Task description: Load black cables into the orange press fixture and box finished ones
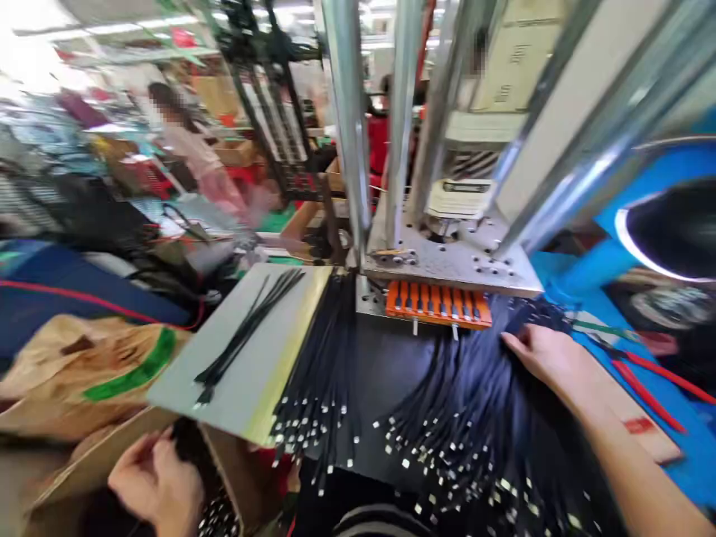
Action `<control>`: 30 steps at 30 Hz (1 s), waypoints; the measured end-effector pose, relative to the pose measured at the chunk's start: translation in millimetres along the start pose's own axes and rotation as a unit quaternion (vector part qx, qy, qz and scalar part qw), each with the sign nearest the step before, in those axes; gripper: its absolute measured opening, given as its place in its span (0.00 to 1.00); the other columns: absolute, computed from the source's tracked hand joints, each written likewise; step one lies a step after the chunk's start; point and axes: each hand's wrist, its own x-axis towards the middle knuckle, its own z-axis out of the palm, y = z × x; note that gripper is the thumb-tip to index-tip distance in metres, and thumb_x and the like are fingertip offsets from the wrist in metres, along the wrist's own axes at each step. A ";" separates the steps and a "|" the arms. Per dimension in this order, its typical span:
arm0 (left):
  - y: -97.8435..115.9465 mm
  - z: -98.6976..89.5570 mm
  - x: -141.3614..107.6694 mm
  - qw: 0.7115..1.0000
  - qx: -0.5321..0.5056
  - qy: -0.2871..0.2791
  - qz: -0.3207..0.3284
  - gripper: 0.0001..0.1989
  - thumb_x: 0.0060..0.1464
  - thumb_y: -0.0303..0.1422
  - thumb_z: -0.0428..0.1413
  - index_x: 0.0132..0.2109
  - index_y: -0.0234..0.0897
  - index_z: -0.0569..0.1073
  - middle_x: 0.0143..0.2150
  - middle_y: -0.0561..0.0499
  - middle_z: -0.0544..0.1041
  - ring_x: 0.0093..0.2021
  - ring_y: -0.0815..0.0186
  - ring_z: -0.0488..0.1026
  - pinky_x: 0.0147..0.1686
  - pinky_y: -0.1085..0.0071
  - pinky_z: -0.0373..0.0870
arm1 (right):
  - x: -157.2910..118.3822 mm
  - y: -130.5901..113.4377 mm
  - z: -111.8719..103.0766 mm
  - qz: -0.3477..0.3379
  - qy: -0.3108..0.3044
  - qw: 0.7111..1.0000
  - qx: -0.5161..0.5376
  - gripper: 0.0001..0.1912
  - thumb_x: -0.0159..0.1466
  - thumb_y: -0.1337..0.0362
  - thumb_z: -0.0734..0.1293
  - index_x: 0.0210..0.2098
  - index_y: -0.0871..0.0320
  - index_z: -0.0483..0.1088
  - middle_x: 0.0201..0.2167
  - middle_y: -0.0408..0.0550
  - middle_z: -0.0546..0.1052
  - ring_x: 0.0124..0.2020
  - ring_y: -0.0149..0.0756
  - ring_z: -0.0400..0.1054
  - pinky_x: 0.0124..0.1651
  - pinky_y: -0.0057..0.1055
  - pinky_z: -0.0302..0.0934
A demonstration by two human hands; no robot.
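My left hand (159,481) is at the lower left, over an open cardboard box (227,462) with black cables inside. Its fingers are curled together; what they hold, if anything, is hard to make out. On the right, my right hand (545,354) reaches to the upper end of a pile of black cables (475,418) with pale metallic tips. The thumb points left and the fingers bend inward, partly hidden, so their grip does not show clearly. Between the hands, an orange mould (439,304) holds a row of black cable ends beneath the metal press plate (453,257).
Another bundle of black cables (318,365) lies left of centre, and a few cables (246,335) rest on a grey board (184,377). Steel columns (400,127) rise above the press. Red-handled pliers (649,391) lie right. A person (195,149) is in the background.
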 end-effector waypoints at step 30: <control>197.4 214.6 41.0 0.827 0.071 -0.468 0.302 0.09 0.55 0.36 0.51 0.29 0.36 0.67 0.25 0.52 0.72 0.28 0.66 0.68 0.31 0.71 0.63 | 9.3 -16.9 -2.5 -0.001 0.011 1.000 0.017 0.21 0.68 0.50 0.57 0.36 0.60 0.72 0.39 0.61 0.78 0.43 0.52 0.74 0.40 0.39 0.63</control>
